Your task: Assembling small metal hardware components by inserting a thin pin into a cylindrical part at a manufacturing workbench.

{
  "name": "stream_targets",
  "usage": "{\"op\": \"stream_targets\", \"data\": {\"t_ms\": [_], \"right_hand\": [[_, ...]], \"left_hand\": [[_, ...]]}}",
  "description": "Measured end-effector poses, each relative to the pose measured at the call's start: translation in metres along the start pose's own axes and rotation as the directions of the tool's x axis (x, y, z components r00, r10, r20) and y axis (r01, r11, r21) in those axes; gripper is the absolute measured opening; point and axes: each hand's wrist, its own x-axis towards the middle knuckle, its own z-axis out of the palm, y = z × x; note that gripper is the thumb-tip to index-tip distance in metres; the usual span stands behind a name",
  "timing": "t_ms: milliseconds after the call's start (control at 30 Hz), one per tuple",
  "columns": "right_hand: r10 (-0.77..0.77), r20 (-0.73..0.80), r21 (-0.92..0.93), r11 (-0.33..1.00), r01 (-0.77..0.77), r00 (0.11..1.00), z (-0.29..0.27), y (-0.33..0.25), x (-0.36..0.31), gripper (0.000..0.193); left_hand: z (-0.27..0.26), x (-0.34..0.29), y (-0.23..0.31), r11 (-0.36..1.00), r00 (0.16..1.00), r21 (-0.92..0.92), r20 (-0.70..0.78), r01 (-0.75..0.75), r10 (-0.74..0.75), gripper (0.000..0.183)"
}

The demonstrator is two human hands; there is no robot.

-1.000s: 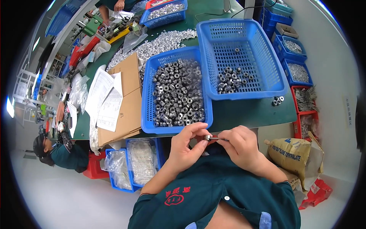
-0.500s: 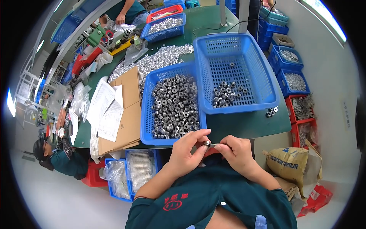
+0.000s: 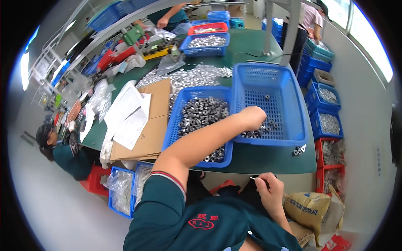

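My left hand (image 3: 253, 118) is reached across the left blue basket (image 3: 168, 140) to the right blue basket (image 3: 287, 140). Its fingers are curled down above the small metal rings (image 3: 251, 134) in the near left part of that basket; anything between them is hidden. A lone ring (image 3: 267, 97) sits farther back in the same basket. Below the table edge, my right hand (image 3: 271, 192) pinches a thin rod (image 3: 253, 178) whose pale end points left. Many dark and shiny metal rings (image 3: 205, 109) fill the left basket, partly covered by my left forearm.
Several rings (image 3: 299, 150) lie on the green table (image 3: 268, 162) near its right corner. Cardboard (image 3: 157, 121) and papers (image 3: 133, 125) lie left of the baskets. Silvery parts (image 3: 197, 78) are spread behind. Blue bins (image 3: 328, 124) stand at right; co-workers are at the left and far side.
My left hand has gone from beside my right hand, where it held a metal ring, out to the right basket. My right hand has moved slightly lower, still with the rod. The view has shifted.
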Motion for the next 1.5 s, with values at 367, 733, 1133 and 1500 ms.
{"op": "stream_targets", "data": {"t_ms": [367,733,1133,1500], "right_hand": [[0.076,0.069,0.020,0.997,-0.078,0.995,0.002,0.007,-0.003,0.010],[-0.029,0.174,0.009,1.000,0.028,0.984,0.018,0.003,0.006,0.010],[-0.036,0.163,0.008,0.999,0.035,0.986,0.020,0.002,0.000,0.009],[0.104,0.184,0.193,0.971,-0.140,0.977,0.025,-0.010,0.016,0.011]], "left_hand": [[-0.033,-0.068,-0.010,0.984,0.788,-0.176,-0.611,-0.042,-0.076,0.017],[-0.021,-0.200,-0.098,0.796,0.784,0.084,-0.258,0.600,-0.564,0.014],[-0.014,-0.217,-0.092,0.872,0.849,0.067,-0.275,0.484,-0.451,0.016],[-0.001,-0.236,0.015,-0.074,0.855,-0.903,-0.371,-0.423,-0.363,0.024]]}}
